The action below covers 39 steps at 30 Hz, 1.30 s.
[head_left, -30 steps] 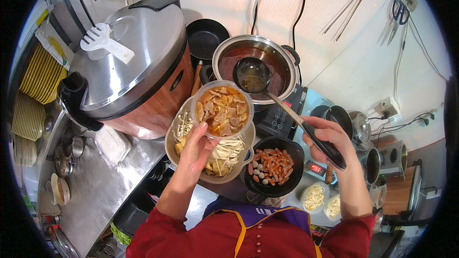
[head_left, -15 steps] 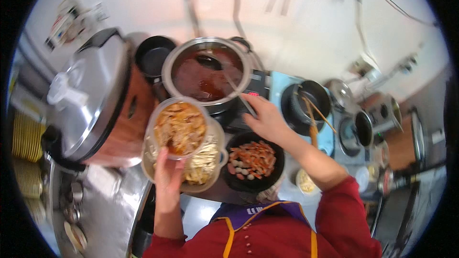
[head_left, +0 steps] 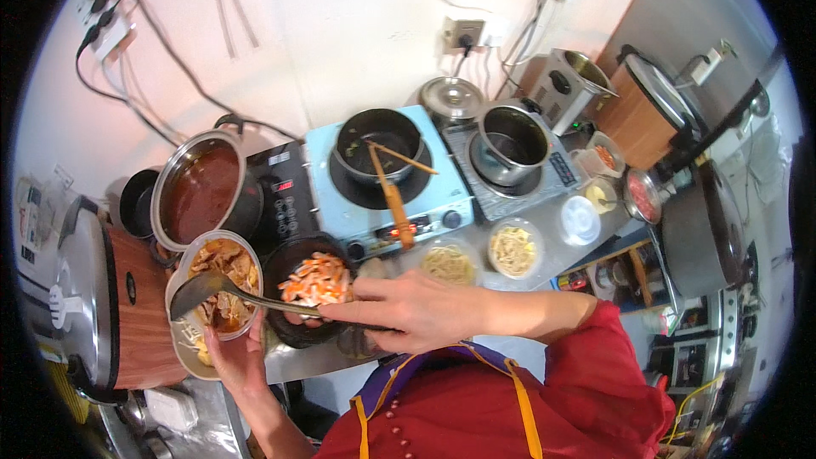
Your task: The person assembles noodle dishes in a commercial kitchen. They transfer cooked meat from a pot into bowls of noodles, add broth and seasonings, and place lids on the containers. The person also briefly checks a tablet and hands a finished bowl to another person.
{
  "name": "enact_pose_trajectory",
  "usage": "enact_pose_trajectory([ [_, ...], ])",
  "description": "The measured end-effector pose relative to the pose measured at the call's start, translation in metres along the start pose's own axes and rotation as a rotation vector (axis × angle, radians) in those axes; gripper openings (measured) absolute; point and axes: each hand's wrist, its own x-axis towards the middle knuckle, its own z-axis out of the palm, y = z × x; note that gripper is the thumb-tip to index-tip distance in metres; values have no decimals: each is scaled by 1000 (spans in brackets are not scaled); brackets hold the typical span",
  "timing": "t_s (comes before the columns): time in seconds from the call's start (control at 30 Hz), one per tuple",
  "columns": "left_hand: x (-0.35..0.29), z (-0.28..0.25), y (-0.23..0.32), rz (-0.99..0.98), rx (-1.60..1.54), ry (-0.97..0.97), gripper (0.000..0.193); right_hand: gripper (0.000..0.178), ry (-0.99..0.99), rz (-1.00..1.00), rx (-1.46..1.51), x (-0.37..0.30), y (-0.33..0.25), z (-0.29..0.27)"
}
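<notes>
My left hand (head_left: 240, 361) holds a clear round plastic bowl (head_left: 221, 235) from below and the side. Sliced meat and other food in reddish broth (head_left: 242, 263) fill it. In my right hand (head_left: 416, 310), closed round the handle's end, is a metal ladle (head_left: 259, 299) whose dark head lies over the bowl's left part. Left of and beyond the bowl stands a steel pot (head_left: 158, 211) of red-brown broth. Just right of the bowl, a black pan (head_left: 293, 336) contains cut orange-and-white sticks (head_left: 314, 280). A cream basin (head_left: 189, 359) with pale strips sits partly hidden beneath the bowl.
A large wood-patterned cooker (head_left: 140, 306) stands at left. A blue burner (head_left: 323, 140) carries a black pot (head_left: 378, 132) with chopsticks and a wooden handle across it. Further right are a steel pot (head_left: 510, 149), tubs of noodle-like strips (head_left: 513, 248) and a white-lidded tub (head_left: 580, 219).
The view has swung right. The ladle has left the broth pot and is now over the plastic bowl, still in my right hand. My left hand keeps hold of the bowl.
</notes>
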Motion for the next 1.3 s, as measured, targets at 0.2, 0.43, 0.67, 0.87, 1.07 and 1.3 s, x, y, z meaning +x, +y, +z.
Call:
enact_pose_trajectory([
  [0.2, -47, 73, -70, -56, -24, -36, 74, 52, 289, 470, 1241, -140, 18, -62],
  [0.43, -110, 155, -172, -123, -55, -67, 72, 28, 780, 747, 1068, -256, 116, -133],
  [0.67, -153, 195, -243, -329, 20, -58, 71, 25, 850, 821, 1336, -247, 218, -140],
  [0.87, -164, 197, -283, -536, 28, -158, 67, 33, 828, 830, 1341, -240, 237, -121],
  [1.07, -168, 195, -331, -631, 21, -239, 69, 34, 774, 829, 1253, -283, 235, -132],
  [1.3, -182, 214, -397, -679, 31, -259, 65, 25, 1319, 642, 829, -442, 236, -205],
])
